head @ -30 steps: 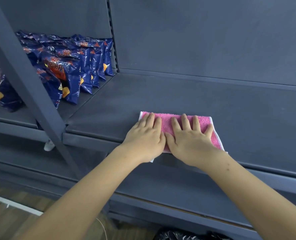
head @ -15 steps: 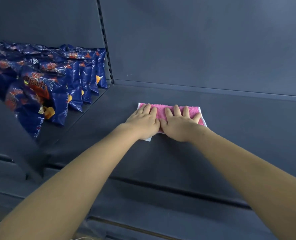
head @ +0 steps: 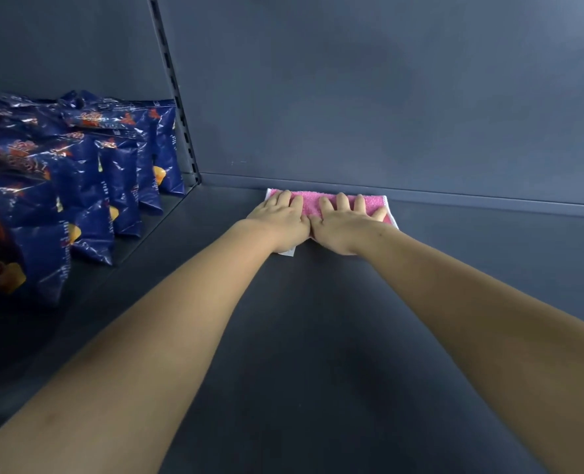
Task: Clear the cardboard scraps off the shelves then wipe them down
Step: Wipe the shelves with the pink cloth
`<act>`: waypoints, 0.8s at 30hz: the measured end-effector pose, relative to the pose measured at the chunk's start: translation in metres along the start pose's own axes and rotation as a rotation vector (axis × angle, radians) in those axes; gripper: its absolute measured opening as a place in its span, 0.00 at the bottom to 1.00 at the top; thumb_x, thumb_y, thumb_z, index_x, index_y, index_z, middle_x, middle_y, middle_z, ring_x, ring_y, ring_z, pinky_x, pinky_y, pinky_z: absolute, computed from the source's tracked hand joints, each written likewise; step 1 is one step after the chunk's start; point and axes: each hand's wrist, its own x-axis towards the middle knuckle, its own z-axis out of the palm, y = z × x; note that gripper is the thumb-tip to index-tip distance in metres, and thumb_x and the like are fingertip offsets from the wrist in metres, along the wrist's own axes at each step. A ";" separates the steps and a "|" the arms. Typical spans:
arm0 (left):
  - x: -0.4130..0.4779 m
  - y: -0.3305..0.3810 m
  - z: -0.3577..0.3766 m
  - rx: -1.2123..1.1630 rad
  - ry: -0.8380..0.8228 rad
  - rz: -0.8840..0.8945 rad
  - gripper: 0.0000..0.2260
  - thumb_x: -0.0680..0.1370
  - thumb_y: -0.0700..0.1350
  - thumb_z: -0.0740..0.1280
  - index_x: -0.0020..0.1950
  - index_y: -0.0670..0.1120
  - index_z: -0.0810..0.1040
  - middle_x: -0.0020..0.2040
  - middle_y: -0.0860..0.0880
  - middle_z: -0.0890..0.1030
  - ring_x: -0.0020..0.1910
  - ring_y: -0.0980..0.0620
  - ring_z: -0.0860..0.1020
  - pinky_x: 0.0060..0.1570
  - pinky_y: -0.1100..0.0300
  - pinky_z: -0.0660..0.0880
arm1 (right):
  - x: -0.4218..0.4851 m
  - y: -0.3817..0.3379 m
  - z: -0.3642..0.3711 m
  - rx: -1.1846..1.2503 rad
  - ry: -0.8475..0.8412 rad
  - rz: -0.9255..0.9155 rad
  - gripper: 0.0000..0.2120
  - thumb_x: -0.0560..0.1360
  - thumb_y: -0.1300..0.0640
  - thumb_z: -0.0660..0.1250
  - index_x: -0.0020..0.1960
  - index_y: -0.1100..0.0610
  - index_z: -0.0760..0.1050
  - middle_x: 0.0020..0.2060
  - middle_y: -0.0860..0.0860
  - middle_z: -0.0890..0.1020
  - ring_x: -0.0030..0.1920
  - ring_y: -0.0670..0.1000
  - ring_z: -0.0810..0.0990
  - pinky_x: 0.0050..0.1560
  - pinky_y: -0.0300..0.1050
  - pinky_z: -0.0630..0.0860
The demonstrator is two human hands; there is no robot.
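— What's behind there?
— Dark grey back panel (head: 386, 97), matte, dimly lit, right in front of me.
— And left?
— Slotted upright (head: 177, 107) at the seam, then glossy blue snack bags (head: 78, 172) standing in a row.

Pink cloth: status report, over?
Left hand and right hand pressing flat on pink cloth, fingers straight. Cloth at shelf rear, by back panel. Snack bags left, apart.

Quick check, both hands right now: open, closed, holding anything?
Left hand: open, fingers flat, pressing the pink cloth onto the shelf.
Right hand: open, fingers spread, pressing the same cloth.
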 end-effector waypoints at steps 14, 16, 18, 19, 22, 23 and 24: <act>0.012 -0.002 0.001 -0.011 0.014 -0.018 0.22 0.82 0.45 0.46 0.76 0.43 0.52 0.77 0.45 0.52 0.76 0.49 0.49 0.74 0.55 0.48 | 0.008 -0.001 -0.001 -0.006 0.027 0.000 0.25 0.81 0.47 0.40 0.77 0.52 0.45 0.76 0.52 0.47 0.76 0.61 0.42 0.71 0.67 0.42; 0.009 -0.001 0.001 -0.023 0.000 -0.031 0.23 0.82 0.45 0.46 0.77 0.43 0.49 0.78 0.45 0.48 0.77 0.50 0.46 0.74 0.55 0.46 | 0.005 -0.001 0.000 0.004 0.024 0.001 0.26 0.81 0.46 0.40 0.77 0.52 0.43 0.77 0.52 0.45 0.76 0.60 0.40 0.71 0.67 0.41; 0.002 0.000 0.002 -0.026 -0.011 -0.038 0.23 0.82 0.46 0.45 0.77 0.43 0.48 0.78 0.46 0.46 0.77 0.50 0.44 0.75 0.55 0.44 | -0.001 -0.001 0.001 0.012 0.021 0.001 0.26 0.81 0.46 0.40 0.77 0.52 0.42 0.77 0.52 0.43 0.76 0.60 0.39 0.71 0.67 0.40; -0.003 0.000 0.003 -0.025 -0.013 -0.038 0.23 0.82 0.46 0.45 0.77 0.43 0.47 0.78 0.46 0.46 0.77 0.50 0.44 0.75 0.55 0.44 | -0.006 -0.001 0.001 0.012 0.019 0.003 0.26 0.81 0.46 0.40 0.77 0.52 0.42 0.77 0.52 0.43 0.76 0.60 0.39 0.71 0.67 0.40; -0.020 -0.001 0.003 -0.025 -0.010 -0.022 0.23 0.82 0.46 0.45 0.77 0.43 0.47 0.78 0.46 0.46 0.77 0.50 0.44 0.75 0.55 0.45 | -0.025 -0.007 0.005 0.003 0.011 0.009 0.26 0.81 0.46 0.39 0.77 0.53 0.41 0.77 0.53 0.41 0.76 0.61 0.38 0.70 0.68 0.39; -0.027 -0.003 0.004 -0.024 -0.012 -0.016 0.23 0.82 0.45 0.46 0.77 0.43 0.47 0.78 0.46 0.46 0.77 0.51 0.44 0.75 0.56 0.45 | -0.032 -0.009 0.006 -0.001 0.009 0.006 0.26 0.81 0.47 0.39 0.77 0.53 0.41 0.77 0.53 0.41 0.75 0.61 0.38 0.70 0.68 0.39; -0.036 -0.004 0.005 -0.021 -0.014 -0.011 0.23 0.82 0.45 0.46 0.77 0.43 0.47 0.78 0.46 0.45 0.77 0.51 0.43 0.75 0.56 0.44 | -0.041 -0.012 0.008 -0.007 0.007 0.001 0.26 0.81 0.47 0.39 0.77 0.53 0.40 0.77 0.54 0.41 0.75 0.62 0.38 0.70 0.68 0.39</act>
